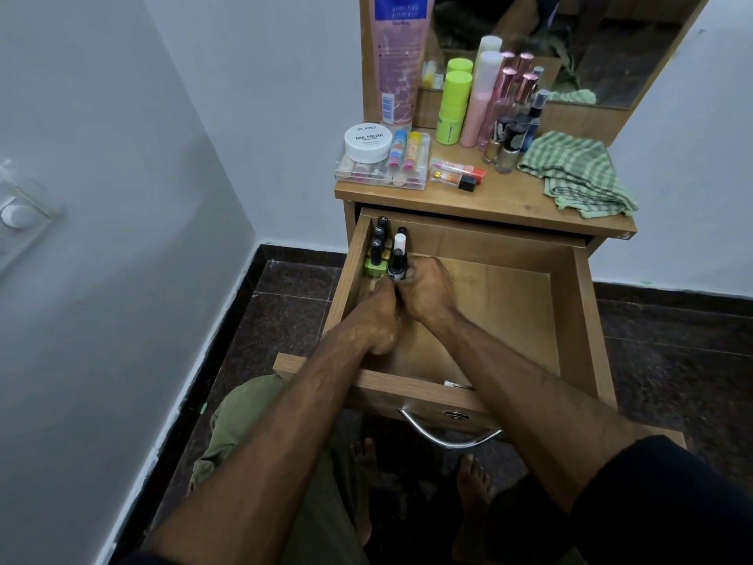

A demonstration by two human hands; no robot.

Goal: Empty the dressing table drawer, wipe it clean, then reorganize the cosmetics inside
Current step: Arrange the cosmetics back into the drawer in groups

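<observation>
Nearest the camera: two bare forearms reaching over the drawer front and its metal handle (448, 436) into the open drawer (529, 303). Left hand (377, 316) curled low by the drawer's left wall, grip hidden, so cannot tell what, if anything, is pinched. Right hand (426, 289) closed around the base of a black-and-white nail polish bottle (397, 265), settling it beside a green bottle (377, 263) in a cluster of dark-capped bottles (379, 234) at the far left corner.

Judged stage: reorganizing, drawer floor bare and looking wiped. Best kept upright, pressed snug against neighbours and the wall, rows filled from the far corner toward the near edge; steady the standing bottles with the left hand so none topple.

On the desk (509, 205) above, awaiting return: a white nail polish tub (368, 142) on a clear box (383, 175), tubes lying beside it (458, 175), green stick containers (452, 108), a pink bottle (481, 104), spray bottles (517, 112), a tall pink lotion tube (397, 59), and a green checked cloth (578, 173) at the right.

Behind, a mirror (591, 46); white walls, dark stone floor (285, 295), bare feet below.
</observation>
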